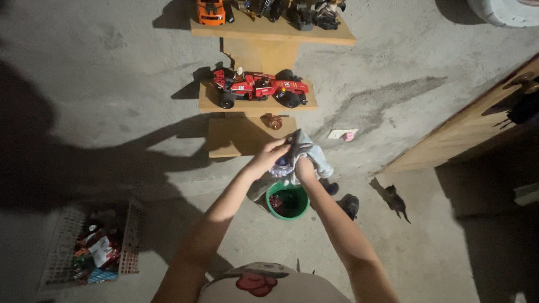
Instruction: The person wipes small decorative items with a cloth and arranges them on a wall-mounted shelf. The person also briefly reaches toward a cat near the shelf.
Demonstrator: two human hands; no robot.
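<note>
Gripping a grey cloth (305, 153) with both hands (270, 153) (304, 169), you held it, seemingly hanging lengthwise, above a green bucket (288, 201).

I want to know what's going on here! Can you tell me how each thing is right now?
left hand: raised, gripping the cloth
right hand: closed on the cloth
cloth: bunched, held above the bucket
green bucket: open, on the floor, things inside
red racing car: parked on the middle shelf
orange car: parked on the top shelf
white basket: full
</note>
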